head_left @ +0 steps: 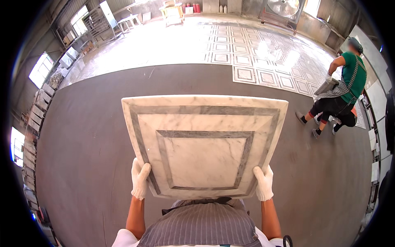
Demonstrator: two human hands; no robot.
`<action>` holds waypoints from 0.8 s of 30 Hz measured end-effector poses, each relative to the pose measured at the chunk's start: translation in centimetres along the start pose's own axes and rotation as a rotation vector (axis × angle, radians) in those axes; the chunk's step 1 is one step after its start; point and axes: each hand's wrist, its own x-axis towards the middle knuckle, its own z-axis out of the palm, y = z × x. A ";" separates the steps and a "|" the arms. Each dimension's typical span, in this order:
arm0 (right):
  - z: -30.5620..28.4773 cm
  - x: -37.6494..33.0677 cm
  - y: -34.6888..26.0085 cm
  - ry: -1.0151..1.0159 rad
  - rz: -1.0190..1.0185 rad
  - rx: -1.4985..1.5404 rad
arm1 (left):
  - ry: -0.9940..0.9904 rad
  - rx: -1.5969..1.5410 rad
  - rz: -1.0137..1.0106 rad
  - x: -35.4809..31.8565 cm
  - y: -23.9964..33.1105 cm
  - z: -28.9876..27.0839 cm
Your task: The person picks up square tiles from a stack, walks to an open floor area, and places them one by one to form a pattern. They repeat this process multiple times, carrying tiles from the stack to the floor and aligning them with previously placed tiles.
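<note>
Between my two hands I carry a square marble tile point(205, 160), white with grey veins and two grey inlaid square frames. Its near edge is close to my striped apron point(197, 226), and its far edge reaches out ahead of me. My left hand point(140, 179), in a white knit glove, grips the left edge with the thumb on the top face. Gloved the same way, my right hand point(264, 182) holds the right edge, thumb on top. The fingers under the tile are hidden on both sides.
Laid tiles point(245, 74) with the same square pattern cover the floor ahead. Grey floor point(82, 136) surrounds me. A co-worker in a green shirt point(349, 78) bends at the right, holding a slab, close to another partly hidden person. Slabs point(35, 117) line the left wall; a large fan point(284, 8) stands far back.
</note>
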 end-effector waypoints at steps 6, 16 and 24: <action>6.6 18.0 -3.4 -0.118 -0.032 -0.073 | 0.105 -0.017 0.040 14.7 0.3 3.8; 13.4 39.4 -6.7 -0.096 0.051 -0.140 | 0.182 -0.104 -0.038 35.4 -0.9 10.8; 19.3 59.4 -9.8 0.105 -0.035 -0.070 | -0.066 -0.052 0.018 62.8 -1.3 19.1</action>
